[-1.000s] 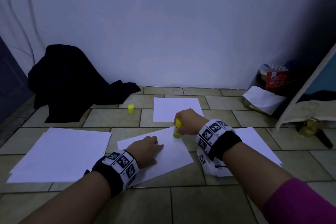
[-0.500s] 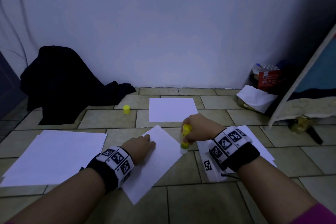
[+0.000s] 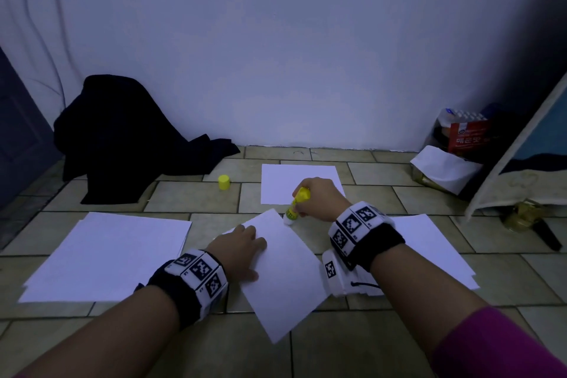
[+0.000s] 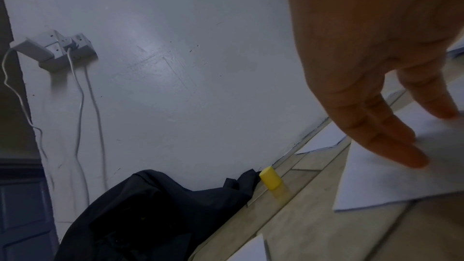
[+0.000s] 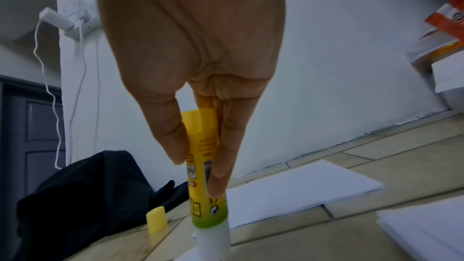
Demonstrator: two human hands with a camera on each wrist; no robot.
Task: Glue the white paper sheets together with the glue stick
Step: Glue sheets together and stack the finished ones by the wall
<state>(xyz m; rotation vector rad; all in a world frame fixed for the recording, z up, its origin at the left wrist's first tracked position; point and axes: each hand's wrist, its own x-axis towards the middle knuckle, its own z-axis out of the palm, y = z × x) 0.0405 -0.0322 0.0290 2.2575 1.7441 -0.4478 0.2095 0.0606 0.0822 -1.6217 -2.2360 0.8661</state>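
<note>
A white paper sheet (image 3: 285, 273) lies turned at an angle on the tiled floor in front of me. My left hand (image 3: 237, 247) rests flat on its left part, fingers straight (image 4: 391, 146). My right hand (image 3: 319, 199) grips the yellow glue stick (image 3: 297, 204) upright, its white tip down on the sheet's far corner. In the right wrist view the thumb and fingers pinch the glue stick (image 5: 206, 176) along its barrel. Another single sheet (image 3: 299, 181) lies farther back, partly behind the right hand. The yellow cap (image 3: 224, 182) stands on the floor to the left of it.
A stack of paper (image 3: 107, 255) lies at the left, another stack (image 3: 429, 248) at the right under my right wrist. A dark cloth heap (image 3: 122, 138) sits against the wall at back left. Packages (image 3: 460, 144) and a leaning board (image 3: 521, 147) crowd the back right corner.
The sheet under my left hand has turned clockwise from lying crosswise to pointing away from me. The glue stick has moved along its edge and now sits at the far corner.
</note>
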